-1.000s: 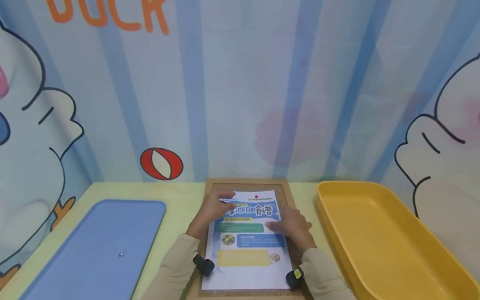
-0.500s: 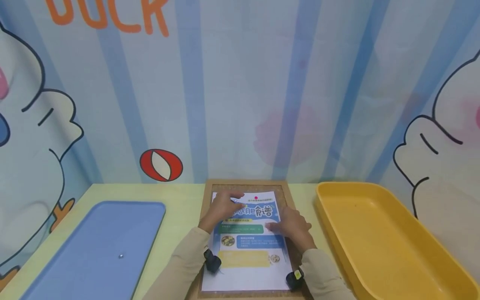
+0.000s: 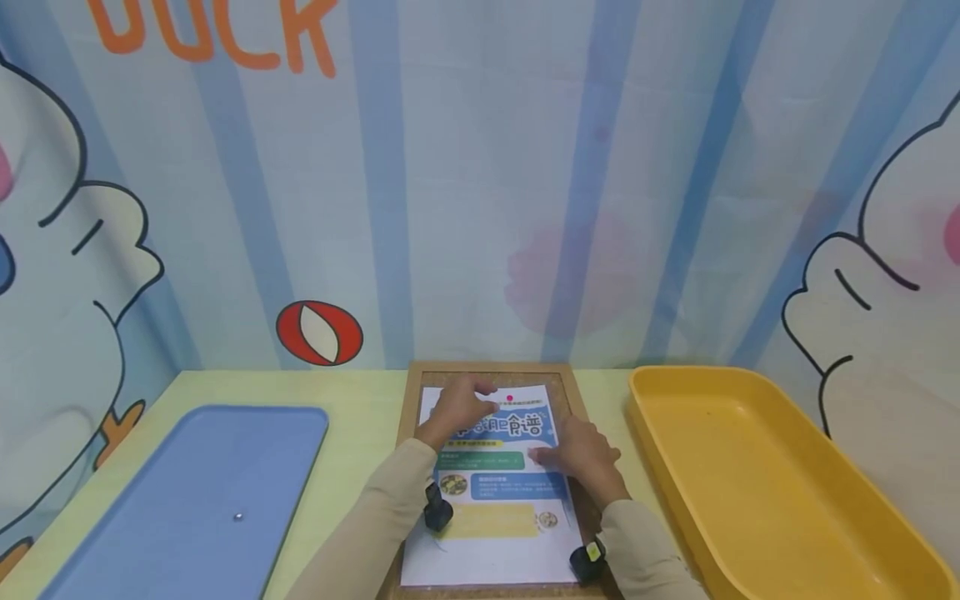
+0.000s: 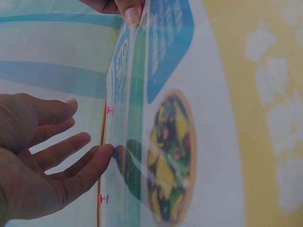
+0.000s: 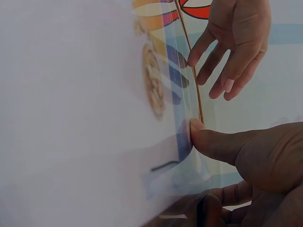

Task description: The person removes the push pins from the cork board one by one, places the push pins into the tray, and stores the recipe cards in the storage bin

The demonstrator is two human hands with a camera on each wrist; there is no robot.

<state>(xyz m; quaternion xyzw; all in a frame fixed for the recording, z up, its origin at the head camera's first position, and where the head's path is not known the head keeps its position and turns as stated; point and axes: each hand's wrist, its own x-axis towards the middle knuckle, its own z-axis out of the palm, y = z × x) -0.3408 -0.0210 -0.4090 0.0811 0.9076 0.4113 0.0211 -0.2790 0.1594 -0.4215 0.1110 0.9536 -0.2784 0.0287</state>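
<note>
A glossy printed poster (image 3: pixel 487 558) with blue, green and yellow blocks lies over a wood-framed cork board (image 3: pixel 491 368). My left hand (image 3: pixel 459 408) hovers by the poster's upper part, fingers loosely spread with nothing seen between them. In the left wrist view, one fingertip of that hand comes very close to the poster; contact is unclear. My right hand (image 3: pixel 581 454) grips the board's right side, its thumb (image 5: pixel 208 139) pressing the poster's face and its other fingers curled round the edge, partly hidden. Pink push pins (image 4: pixel 110 110) stand near the poster's top edge.
To the left, a blue tray (image 3: pixel 202 492) bears a small shiny item (image 3: pixel 238 517), too small to identify. A deep yellow tray (image 3: pixel 780 475) stands at the right. Behind the pale yellow table (image 3: pixel 360 392) hangs a striped cartoon backdrop (image 3: pixel 480 183).
My left hand has moved to the right along the poster's upper part, away from its top left corner. My right hand stays in place on the board's right side.
</note>
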